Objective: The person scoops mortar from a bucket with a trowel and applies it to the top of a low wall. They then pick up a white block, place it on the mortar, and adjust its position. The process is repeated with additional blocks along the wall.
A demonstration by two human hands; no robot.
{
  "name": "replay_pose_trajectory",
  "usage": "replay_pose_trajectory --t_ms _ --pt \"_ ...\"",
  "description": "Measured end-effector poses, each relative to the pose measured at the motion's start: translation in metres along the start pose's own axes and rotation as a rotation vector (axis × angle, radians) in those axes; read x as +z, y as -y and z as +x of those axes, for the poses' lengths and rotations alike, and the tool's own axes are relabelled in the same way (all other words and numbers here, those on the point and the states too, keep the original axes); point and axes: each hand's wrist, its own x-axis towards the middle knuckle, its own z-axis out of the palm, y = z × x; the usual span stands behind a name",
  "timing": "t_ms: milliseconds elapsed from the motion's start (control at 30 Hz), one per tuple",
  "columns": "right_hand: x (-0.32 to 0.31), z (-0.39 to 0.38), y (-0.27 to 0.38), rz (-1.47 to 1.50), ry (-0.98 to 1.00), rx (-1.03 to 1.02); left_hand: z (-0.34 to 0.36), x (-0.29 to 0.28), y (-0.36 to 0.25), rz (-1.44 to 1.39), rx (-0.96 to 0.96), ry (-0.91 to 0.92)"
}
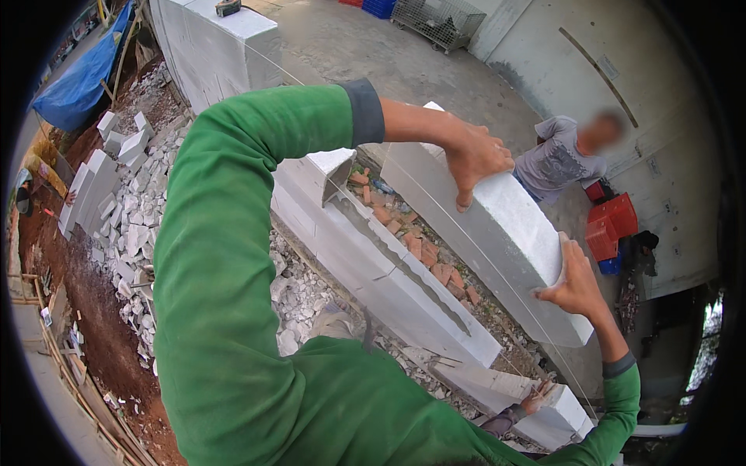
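Note:
A long white block [497, 233] is held raised between my hands, with a thin string line across it. My left hand [474, 159] grips its far end, thumb down the near face and fingers over the top edge. My right hand [571, 276] is clamped on the other end. Below, to the left of the held block, a low block wall [373, 295] carries a strip of grey mortar [412, 276]. A square scoop [338, 175] sits at the far end of that strip. Broken red bricks [427, 252] lie behind the wall.
A person [567, 159] stands beyond the block, near red crates [610, 225]. Another person's hand [70, 198] touches blocks at left, beside white rubble [136, 233] and a blue tarp [74, 85]. A taller wall [202, 54] and a wire cage [439, 19] stand at back.

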Motion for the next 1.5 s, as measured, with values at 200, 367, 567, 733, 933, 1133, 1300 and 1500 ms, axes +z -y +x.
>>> replay_pose_trajectory --t_ms 200,367,567,733,933,1133,1300,1500 --pt "0.121 0.026 0.014 0.071 0.165 -0.072 -0.027 0.122 -0.005 -0.135 -0.012 0.147" --pt "0.166 0.027 0.032 0.132 0.225 -0.066 -0.038 0.156 -0.007 -0.145 -0.001 0.256" --pt "0.187 0.036 0.053 0.145 0.149 -0.089 -0.064 0.165 0.000 -0.099 -0.018 0.176" --pt "0.186 0.048 0.067 0.178 0.111 -0.104 -0.082 0.163 0.009 -0.101 -0.053 0.198" --pt "0.173 0.051 0.080 0.161 0.244 0.072 -0.080 0.178 0.015 -0.110 -0.038 0.144" --pt "0.126 0.024 0.066 0.238 0.120 0.043 -0.073 0.156 0.017 -0.141 -0.090 0.243" --pt "0.054 -0.074 0.093 0.253 -0.346 -0.056 -0.057 0.077 0.014 -0.444 -0.342 0.393" --pt "0.257 -0.143 0.120 0.130 -0.361 -0.267 -0.139 0.008 -0.071 -0.214 -0.043 -0.653"
